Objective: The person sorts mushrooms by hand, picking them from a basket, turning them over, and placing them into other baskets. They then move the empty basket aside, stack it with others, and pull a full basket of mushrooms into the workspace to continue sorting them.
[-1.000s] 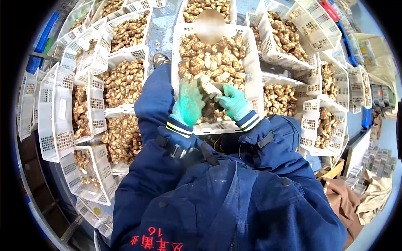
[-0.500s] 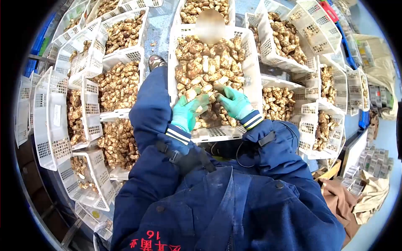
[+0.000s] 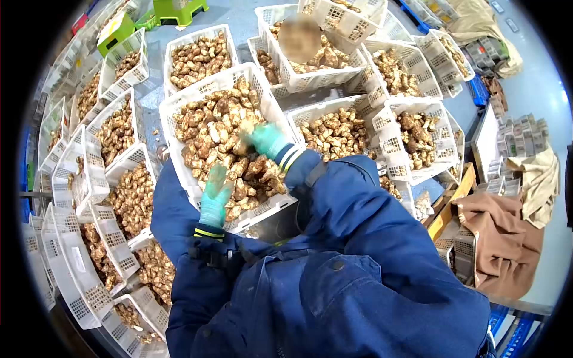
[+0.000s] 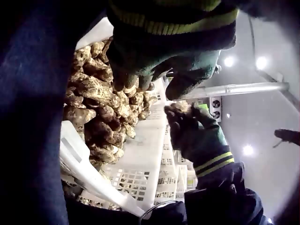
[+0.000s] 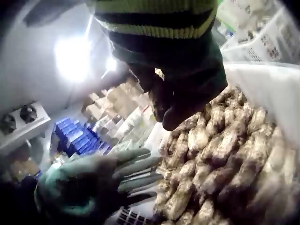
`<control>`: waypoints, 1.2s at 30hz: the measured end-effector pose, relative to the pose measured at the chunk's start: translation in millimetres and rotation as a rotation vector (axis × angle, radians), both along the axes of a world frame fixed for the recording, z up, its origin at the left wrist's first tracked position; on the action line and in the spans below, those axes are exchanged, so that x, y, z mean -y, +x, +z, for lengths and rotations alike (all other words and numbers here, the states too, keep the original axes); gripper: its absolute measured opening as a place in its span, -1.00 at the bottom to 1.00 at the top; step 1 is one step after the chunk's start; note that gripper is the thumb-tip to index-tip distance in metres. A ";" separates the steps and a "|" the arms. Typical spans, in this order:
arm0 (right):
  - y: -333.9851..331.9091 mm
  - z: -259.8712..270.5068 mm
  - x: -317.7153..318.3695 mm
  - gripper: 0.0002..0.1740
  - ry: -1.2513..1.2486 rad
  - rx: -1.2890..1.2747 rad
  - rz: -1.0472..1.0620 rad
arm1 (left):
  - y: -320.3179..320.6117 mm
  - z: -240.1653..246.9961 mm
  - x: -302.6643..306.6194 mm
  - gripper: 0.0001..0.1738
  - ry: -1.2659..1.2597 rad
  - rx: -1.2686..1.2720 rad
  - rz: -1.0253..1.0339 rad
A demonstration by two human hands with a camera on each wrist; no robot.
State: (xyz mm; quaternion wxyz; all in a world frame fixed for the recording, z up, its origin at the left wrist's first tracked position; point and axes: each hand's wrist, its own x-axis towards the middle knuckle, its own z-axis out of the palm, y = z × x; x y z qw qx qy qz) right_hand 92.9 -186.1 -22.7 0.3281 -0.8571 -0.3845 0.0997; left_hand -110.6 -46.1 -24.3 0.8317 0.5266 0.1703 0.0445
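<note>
Brown-and-white mushrooms [image 3: 209,134] fill a white plastic crate [image 3: 276,110] in front of me. My left hand [image 3: 216,197], in a green glove with a soiled fingertip area, is over the near left part of the crate. Its fingers look straight and hold nothing in the right wrist view, where the same left hand [image 5: 89,183] shows palm and spread fingers. Farther in, over the crate's right half, is my gloved right hand [image 3: 267,141], blurred. From the left wrist view, that right hand [image 4: 199,133] has its fingers curled round a pale tan mushroom [image 4: 182,108].
More white crates of mushrooms surround me, such as a crate [image 3: 173,48] behind and a crate [image 3: 358,113] to the right. Green stools [image 3: 179,11] stand at the back. A brown cloth [image 3: 501,238] hangs at the right, by a wooden edge [image 3: 450,206].
The head view has swung, so the crate appears farther left and tilted. A mushroom in my left hand half a second ago is gone from it. My hands have moved apart, right hand farther forward.
</note>
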 end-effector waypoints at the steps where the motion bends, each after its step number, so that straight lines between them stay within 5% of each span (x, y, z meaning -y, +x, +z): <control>1: 37.6 16.9 16.1 -0.74 -0.156 0.266 0.030 | -2.5 -0.8 -1.9 -0.24 -0.050 -0.051 0.035; 2: 75.0 34.4 32.1 -0.70 -0.299 0.544 0.039 | -4.5 0.3 -1.7 -0.31 -0.031 -0.071 0.059; 3: 80.1 112.1 52.7 -0.75 -0.562 0.655 0.064 | -4.2 -11.4 -4.0 -0.39 -0.065 -0.089 0.091; 4: 117.5 104.1 84.0 -0.78 0.034 0.429 -0.124 | -3.8 -9.1 -4.2 -0.43 -0.045 -0.095 0.079; 10: 241.5 200.7 296.0 -0.67 0.487 -0.008 -0.415 | -4.7 -10.1 -5.2 -0.49 0.070 -0.155 0.037; 11: 217.5 230.2 317.4 -0.66 0.680 -0.277 -0.560 | -4.9 -9.2 -6.5 -0.49 0.100 -0.146 0.018; 13: 196.9 251.7 377.6 -0.64 0.778 -0.371 -0.551 | -4.5 -0.6 -4.9 -0.53 0.064 -0.181 0.018; 18: 120.5 265.8 465.4 -0.61 0.602 -0.237 -0.812 | -1.5 -9.9 -10.6 -0.53 0.177 -0.202 -0.027; 22: 59.0 252.6 486.0 -0.74 0.477 -0.471 -0.806 | -2.1 -18.6 -14.1 -0.53 0.156 -0.239 -0.018; 23: 43.2 250.1 483.9 -0.73 -0.339 -0.199 -0.454 | -2.2 -17.7 -13.8 -0.53 0.143 -0.261 -0.003; 24: 26.7 247.8 481.3 -0.68 -0.898 0.295 -0.002 | -2.6 -17.1 -12.0 -0.53 0.147 -0.224 0.001; 25: 3.1 201.9 505.9 -0.65 -0.742 0.520 -0.020 | -3.9 -16.7 -11.2 -0.53 0.152 -0.192 0.012; 26: -17.8 205.0 475.0 -0.69 -0.779 -0.151 -0.076 | -5.4 -21.3 -12.7 -0.54 0.132 -0.181 0.022; 28: -62.8 161.2 468.3 -0.78 -0.434 -0.859 -0.661 | -4.4 -18.6 -12.7 -0.57 0.139 -0.169 0.018; 31: -109.7 92.9 487.8 -0.59 -0.786 -0.470 -0.481 | -3.7 -14.0 -10.6 -0.59 0.139 -0.227 0.034; 35: -104.0 85.3 458.1 -0.47 -0.688 -0.301 -0.793 | -4.0 -8.3 -11.2 -0.55 0.064 -0.235 0.154; 36: -92.9 96.0 446.3 -0.55 -0.654 -0.045 -0.572 | -5.4 -14.5 -14.4 -0.54 0.050 -0.182 0.169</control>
